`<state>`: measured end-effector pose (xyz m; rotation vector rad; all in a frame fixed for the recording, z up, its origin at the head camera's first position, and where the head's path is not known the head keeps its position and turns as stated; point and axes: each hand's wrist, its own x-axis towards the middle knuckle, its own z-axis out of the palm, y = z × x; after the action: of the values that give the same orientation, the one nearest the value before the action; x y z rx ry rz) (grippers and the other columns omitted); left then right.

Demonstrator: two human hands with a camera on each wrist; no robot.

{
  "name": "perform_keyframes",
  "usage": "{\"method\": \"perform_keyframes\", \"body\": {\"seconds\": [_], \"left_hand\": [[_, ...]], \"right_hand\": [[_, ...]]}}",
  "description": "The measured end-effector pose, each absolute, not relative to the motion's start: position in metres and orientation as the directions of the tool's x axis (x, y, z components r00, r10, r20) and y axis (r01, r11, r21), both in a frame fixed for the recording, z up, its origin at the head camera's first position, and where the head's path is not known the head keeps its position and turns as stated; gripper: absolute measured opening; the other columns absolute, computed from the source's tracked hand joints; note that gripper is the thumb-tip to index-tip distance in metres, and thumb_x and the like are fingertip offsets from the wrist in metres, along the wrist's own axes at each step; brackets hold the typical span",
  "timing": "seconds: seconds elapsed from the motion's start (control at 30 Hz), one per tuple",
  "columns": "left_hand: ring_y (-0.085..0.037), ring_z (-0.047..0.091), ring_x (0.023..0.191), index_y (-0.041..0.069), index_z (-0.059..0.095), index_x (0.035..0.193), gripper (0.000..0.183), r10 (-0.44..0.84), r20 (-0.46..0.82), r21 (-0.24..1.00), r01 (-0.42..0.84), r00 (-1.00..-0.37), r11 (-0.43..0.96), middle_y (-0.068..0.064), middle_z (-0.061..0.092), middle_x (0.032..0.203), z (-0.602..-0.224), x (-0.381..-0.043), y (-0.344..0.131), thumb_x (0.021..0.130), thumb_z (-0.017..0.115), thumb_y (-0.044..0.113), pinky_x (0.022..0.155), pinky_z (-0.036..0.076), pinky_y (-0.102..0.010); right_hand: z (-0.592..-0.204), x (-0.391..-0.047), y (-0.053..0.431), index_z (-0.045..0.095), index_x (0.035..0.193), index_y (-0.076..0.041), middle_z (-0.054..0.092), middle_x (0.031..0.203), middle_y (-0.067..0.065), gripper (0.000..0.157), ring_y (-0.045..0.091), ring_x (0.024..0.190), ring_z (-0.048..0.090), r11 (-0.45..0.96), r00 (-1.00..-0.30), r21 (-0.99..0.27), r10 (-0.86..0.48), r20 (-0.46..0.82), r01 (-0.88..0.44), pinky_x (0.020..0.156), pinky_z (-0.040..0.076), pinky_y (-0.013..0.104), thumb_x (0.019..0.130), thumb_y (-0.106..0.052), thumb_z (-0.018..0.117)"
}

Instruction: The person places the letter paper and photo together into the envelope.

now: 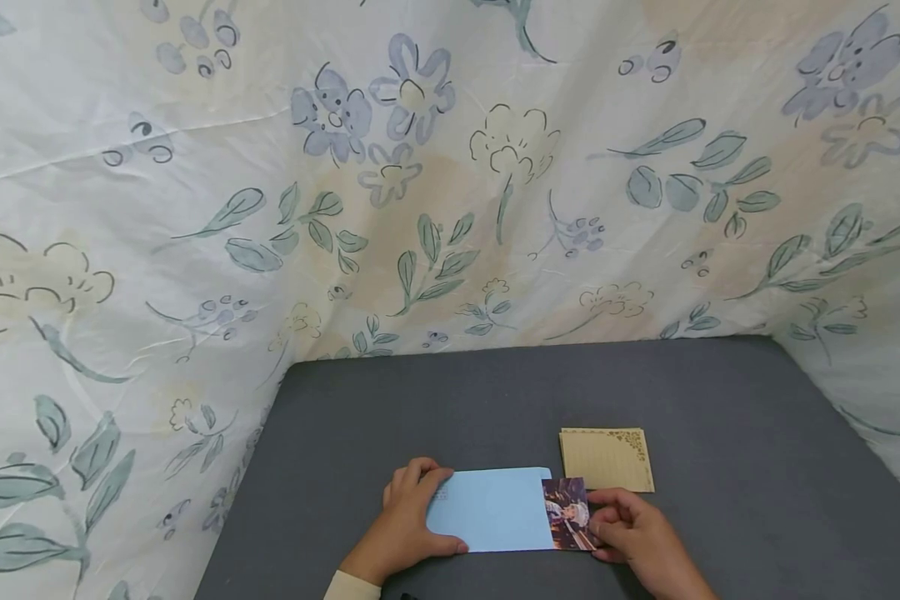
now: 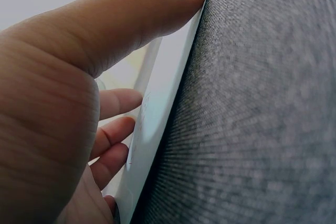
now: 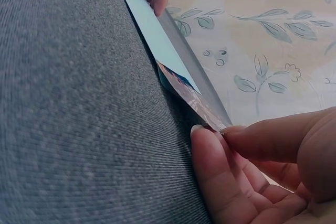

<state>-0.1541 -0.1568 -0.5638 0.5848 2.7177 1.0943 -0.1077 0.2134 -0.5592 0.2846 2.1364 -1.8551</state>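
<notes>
A light blue envelope (image 1: 495,510) lies flat on the dark grey surface, its open end toward the right. My left hand (image 1: 412,517) spans the envelope's left end, thumb at the near edge and fingers at the far edge; the left wrist view shows the thumb (image 2: 157,11) pressing that edge. At the open end sits a glossy photo card (image 1: 567,512) with a figure on a dark purple background; its left part is hidden in the envelope. My right hand (image 1: 633,529) pinches the card's right edge between thumb and fingers, seen close in the right wrist view.
A small stack of tan, lined note cards (image 1: 603,460) with an ornate corner lies just behind the photo card. Floral white cloth (image 1: 450,208) rises behind and along both sides of the grey tabletop (image 1: 420,408).
</notes>
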Motion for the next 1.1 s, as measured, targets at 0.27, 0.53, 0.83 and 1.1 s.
{"method": "perform_keyframes", "body": {"seconds": [0.27, 0.53, 0.83, 1.1], "left_hand": [[-0.035, 0.035, 0.135, 0.017, 0.060, 0.153, 0.099, 0.416, 0.002, 0.694, 0.301, -0.909, 0.654, 0.002, 0.042, 0.143, -0.565, -0.155, -0.158, 0.072, 0.101, 0.057, 0.107, 0.025, -0.071], [-0.035, 0.035, 0.135, 0.017, 0.061, 0.152, 0.099, 0.415, 0.000, 0.693, 0.300, -0.910, 0.656, 0.002, 0.042, 0.143, -0.565, -0.155, -0.158, 0.072, 0.101, 0.057, 0.108, 0.024, -0.071], [-0.035, 0.035, 0.136, 0.016, 0.061, 0.153, 0.100, 0.415, 0.007, 0.690, 0.305, -0.910, 0.656, 0.002, 0.042, 0.143, -0.566, -0.157, -0.159, 0.071, 0.101, 0.057, 0.108, 0.024, -0.071], [-0.035, 0.035, 0.135, 0.017, 0.060, 0.154, 0.100, 0.418, 0.007, 0.690, 0.307, -0.909, 0.656, 0.002, 0.042, 0.143, -0.568, -0.157, -0.159, 0.071, 0.100, 0.058, 0.108, 0.024, -0.070]], "right_hand": [[-0.559, -0.106, 0.212, 0.054, 0.142, 0.016, 0.061, 0.100, 0.014, 0.040, 0.031, 0.088, 0.067, 0.136, -0.941, -0.938, -0.076, -0.330, 0.318, 0.074, 0.063, 0.043, 0.105, 0.003, 0.066], [-0.561, -0.106, 0.211, 0.055, 0.141, 0.016, 0.061, 0.099, 0.014, 0.040, 0.031, 0.087, 0.067, 0.135, -0.943, -0.940, -0.073, -0.325, 0.314, 0.074, 0.063, 0.043, 0.105, 0.003, 0.067], [-0.559, -0.108, 0.202, 0.058, 0.140, 0.014, 0.061, 0.099, 0.014, 0.038, 0.030, 0.086, 0.066, 0.137, -0.941, -0.933, -0.012, -0.338, 0.333, 0.072, 0.063, 0.042, 0.104, 0.005, 0.067], [-0.559, -0.108, 0.199, 0.058, 0.139, 0.014, 0.061, 0.098, 0.014, 0.037, 0.029, 0.085, 0.066, 0.132, -0.940, -0.932, -0.002, -0.342, 0.338, 0.072, 0.063, 0.042, 0.103, 0.006, 0.068]]}}
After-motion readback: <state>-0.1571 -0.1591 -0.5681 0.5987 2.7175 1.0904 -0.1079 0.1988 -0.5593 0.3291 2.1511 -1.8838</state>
